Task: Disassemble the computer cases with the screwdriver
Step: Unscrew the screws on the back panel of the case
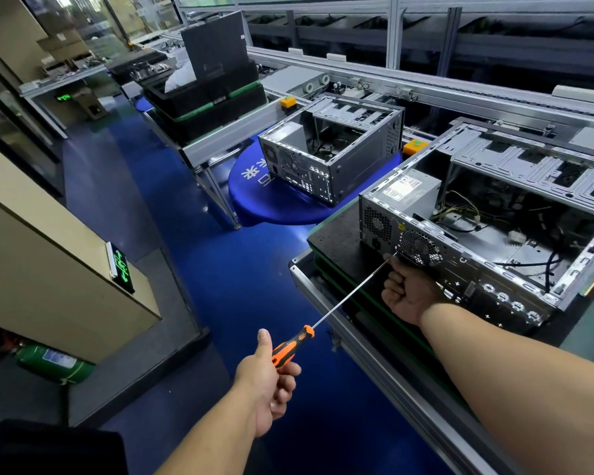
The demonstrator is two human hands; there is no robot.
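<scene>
Computer case (pixel 487 234), the near one, lies on its side on a black pallet (pixel 333 234) at the right of the scene, open face up, rear panel facing the person. Power supply (pixel 408 193) sits in its far-left corner, loose cables visible inside. Rear fan grille (pixel 417 248) is on the near face.

Screwdriver (pixel 323 317): long steel shaft, orange-and-black handle. Tip sits at the rear panel just left of the fan grille; whether it's seated in a screw can't be told. Left hand (pixel 270 378) grips the handle, fingers wrapped, thumb extended along it. Right hand (pixel 407 289) is curled into a fist against the rear panel just below the fan grille, next to the shaft near the tip; can't tell whether it pinches the shaft or holds anything.

Pallet rests on an aluminium-framed conveyor line (pixel 374 365) running from near right to far left. Second computer case (pixel 333 152), also open, sits farther along, well apart from the first. Orange stopper blocks (pixel 414 147) stand beside the cases. Farther left: stacked black trays (pixel 206 101) with a dark panel standing upright on them. Blue floor (pixel 186 234). Beige cabinet (pixel 48 255) at left with a green lit sign (pixel 122 267).
</scene>
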